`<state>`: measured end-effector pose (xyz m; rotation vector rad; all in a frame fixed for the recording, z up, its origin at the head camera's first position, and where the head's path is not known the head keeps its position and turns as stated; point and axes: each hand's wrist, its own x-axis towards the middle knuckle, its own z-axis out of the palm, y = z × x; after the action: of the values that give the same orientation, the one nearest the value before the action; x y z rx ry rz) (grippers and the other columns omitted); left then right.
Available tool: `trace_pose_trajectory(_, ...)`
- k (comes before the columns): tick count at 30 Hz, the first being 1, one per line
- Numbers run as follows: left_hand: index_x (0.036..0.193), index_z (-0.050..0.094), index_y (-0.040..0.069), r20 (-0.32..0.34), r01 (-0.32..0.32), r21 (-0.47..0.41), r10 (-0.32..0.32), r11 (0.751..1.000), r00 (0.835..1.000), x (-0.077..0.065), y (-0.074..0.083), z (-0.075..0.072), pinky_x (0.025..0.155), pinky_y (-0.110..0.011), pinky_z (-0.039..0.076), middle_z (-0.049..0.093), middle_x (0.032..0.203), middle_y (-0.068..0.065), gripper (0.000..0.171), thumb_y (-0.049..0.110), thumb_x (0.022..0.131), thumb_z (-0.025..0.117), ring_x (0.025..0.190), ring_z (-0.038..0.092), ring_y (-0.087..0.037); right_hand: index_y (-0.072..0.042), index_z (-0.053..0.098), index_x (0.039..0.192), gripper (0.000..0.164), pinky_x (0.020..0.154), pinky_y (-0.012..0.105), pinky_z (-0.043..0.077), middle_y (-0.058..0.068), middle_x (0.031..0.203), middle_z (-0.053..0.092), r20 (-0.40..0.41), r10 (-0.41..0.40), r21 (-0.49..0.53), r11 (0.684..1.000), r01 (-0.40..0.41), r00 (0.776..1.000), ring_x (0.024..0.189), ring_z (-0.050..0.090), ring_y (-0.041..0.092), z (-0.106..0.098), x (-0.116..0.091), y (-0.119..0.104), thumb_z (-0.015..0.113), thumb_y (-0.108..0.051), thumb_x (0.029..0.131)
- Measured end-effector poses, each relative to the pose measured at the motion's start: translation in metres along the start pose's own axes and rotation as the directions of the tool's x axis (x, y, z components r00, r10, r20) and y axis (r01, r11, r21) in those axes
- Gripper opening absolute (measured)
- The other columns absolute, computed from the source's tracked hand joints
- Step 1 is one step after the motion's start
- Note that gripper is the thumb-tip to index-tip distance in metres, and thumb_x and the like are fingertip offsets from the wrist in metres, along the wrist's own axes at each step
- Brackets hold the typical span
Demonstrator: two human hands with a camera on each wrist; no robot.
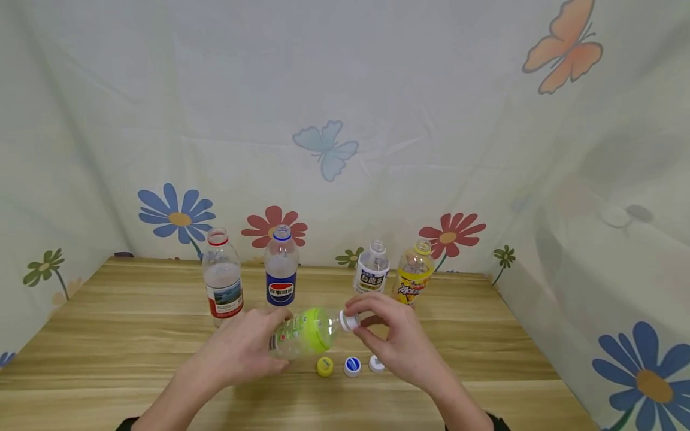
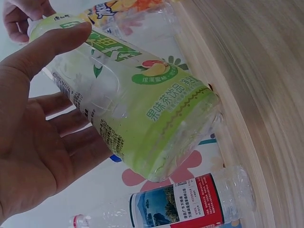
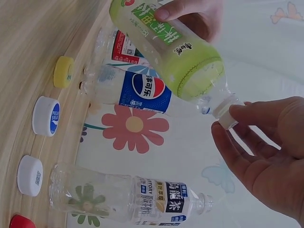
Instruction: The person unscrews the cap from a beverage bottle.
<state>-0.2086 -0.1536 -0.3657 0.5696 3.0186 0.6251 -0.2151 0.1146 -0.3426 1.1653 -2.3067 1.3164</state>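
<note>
My left hand (image 1: 249, 346) grips a clear plastic bottle (image 1: 309, 330) with a green fruit-tea label around its body. The bottle is tilted sideways above the table, its neck pointing right. At that neck, the thumb and fingers of my right hand (image 1: 396, 338) pinch a white cap (image 3: 227, 118), which sits at the bottle's mouth. Below the bottle, a yellow cap (image 1: 324, 366), a white cap with a blue top (image 1: 353, 366) and a plain white cap (image 1: 376, 363) lie in a row, the last partly behind my right hand. A red cap (image 3: 22, 222) shows in the right wrist view.
Uncapped bottles stand behind my hands on the wooden table (image 1: 135, 335): one with a red-and-blue scenic label (image 1: 225, 296), a Pepsi bottle (image 1: 281, 281), an oolong tea bottle (image 1: 372, 269) and a yellow-labelled bottle (image 1: 414, 275). A flowered cloth (image 1: 345, 197) hangs behind.
</note>
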Motion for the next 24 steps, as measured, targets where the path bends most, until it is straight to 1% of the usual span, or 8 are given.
trace_pose_trajectory(2, 0.127, 0.061, 0.018, 0.001, 0.005, -0.001, -0.005, 1.0, 1.0, 0.0001, 0.0, -0.0001, 0.082, -0.039, 0.052, 0.064, 0.107, 0.005, 0.067, 0.038, 0.07, 0.088, 0.092, 0.06, -0.014, -0.009, 0.068, 0.103, 0.036, 0.076, 0.026, 0.054, 0.002, 0.114, 0.062, 0.002, -0.007, 0.003, 1.0, 0.007, 1.0, 0.1, 0.063, 0.02, 0.0008, -0.0015, 0.0088, 0.072, 0.017, 0.08)
trace_pose_trajectory(4, 0.127, 0.061, 0.018, 0.001, 0.006, 0.001, -0.006, 1.0, 1.0, 0.0002, -0.0001, 0.0002, 0.082, -0.039, 0.052, 0.064, 0.108, 0.005, 0.067, 0.038, 0.07, 0.088, 0.092, 0.06, -0.014, -0.011, 0.068, 0.105, 0.035, 0.076, 0.026, 0.054, 0.001, 0.116, 0.061, 0.006, -0.006, 0.013, 1.0, 0.006, 1.0, 0.101, 0.063, 0.019, 0.0007, -0.0021, 0.0101, 0.073, 0.014, 0.081)
trace_pose_trajectory(8, 0.126, 0.062, 0.018, -0.004, -0.003, 0.016, 0.003, 1.0, 1.0, 0.0004, 0.0, 0.001, 0.083, -0.039, 0.052, 0.064, 0.108, 0.006, 0.066, 0.039, 0.07, 0.088, 0.092, 0.06, -0.014, -0.014, 0.066, 0.111, 0.029, 0.075, 0.027, 0.055, -0.005, 0.116, 0.059, 0.01, 0.041, 0.03, 0.999, -0.041, 0.999, 0.1, 0.062, 0.017, 0.0008, -0.0026, 0.01, 0.076, -0.002, 0.086)
trace_pose_trajectory(11, 0.126, 0.062, 0.018, -0.015, -0.019, 0.031, 0.019, 0.999, 1.0, 0.0, 0.0004, 0.0014, 0.082, -0.038, 0.052, 0.064, 0.108, 0.006, 0.066, 0.04, 0.07, 0.088, 0.091, 0.06, -0.014, -0.015, 0.065, 0.113, 0.025, 0.072, 0.027, 0.055, -0.008, 0.11, 0.06, 0.002, 0.087, 0.005, 0.996, -0.087, 0.996, 0.093, 0.063, 0.015, 0.0009, -0.0027, 0.0096, 0.074, -0.016, 0.09)
trace_pose_trajectory(13, 0.125, 0.062, 0.018, -0.024, -0.029, 0.039, 0.03, 0.999, 0.999, -0.0006, 0.0008, 0.0014, 0.082, -0.038, 0.052, 0.064, 0.108, 0.006, 0.065, 0.04, 0.07, 0.088, 0.091, 0.06, -0.014, -0.015, 0.065, 0.113, 0.022, 0.071, 0.027, 0.055, -0.008, 0.103, 0.062, -0.006, 0.117, -0.021, 0.993, -0.117, 0.993, 0.088, 0.063, 0.015, 0.0009, -0.0026, 0.0096, 0.071, -0.021, 0.093)
trace_pose_trajectory(16, 0.125, 0.062, 0.018, -0.032, -0.042, 0.045, 0.044, 0.998, 0.999, -0.0012, 0.0012, 0.0014, 0.082, -0.038, 0.052, 0.064, 0.109, 0.005, 0.065, 0.04, 0.07, 0.088, 0.091, 0.06, -0.014, -0.015, 0.066, 0.108, 0.016, 0.069, 0.026, 0.055, -0.01, 0.095, 0.062, -0.015, 0.152, -0.05, 0.987, -0.152, 0.988, 0.083, 0.062, 0.013, 0.0009, -0.0026, 0.0097, 0.07, -0.022, 0.094)
trace_pose_trajectory(18, 0.125, 0.062, 0.018, -0.033, -0.044, 0.047, 0.045, 0.998, 0.998, -0.0014, 0.0012, 0.0014, 0.082, -0.038, 0.052, 0.064, 0.109, 0.005, 0.065, 0.04, 0.07, 0.088, 0.091, 0.06, -0.014, -0.015, 0.067, 0.106, 0.015, 0.069, 0.026, 0.055, -0.01, 0.093, 0.062, -0.016, 0.159, -0.054, 0.986, -0.159, 0.987, 0.082, 0.062, 0.012, 0.0009, -0.0028, 0.0098, 0.07, -0.021, 0.093)
trace_pose_trajectory(24, 0.126, 0.061, 0.017, -0.023, -0.034, 0.038, 0.035, 0.999, 0.999, -0.0013, 0.0004, 0.0015, 0.082, -0.038, 0.052, 0.064, 0.11, 0.004, 0.066, 0.04, 0.07, 0.088, 0.091, 0.06, -0.014, -0.014, 0.066, 0.106, 0.016, 0.072, 0.027, 0.055, -0.01, 0.098, 0.062, -0.004, 0.119, -0.022, 0.993, -0.119, 0.993, 0.087, 0.063, 0.013, 0.0011, -0.0032, 0.0105, 0.072, -0.012, 0.091)
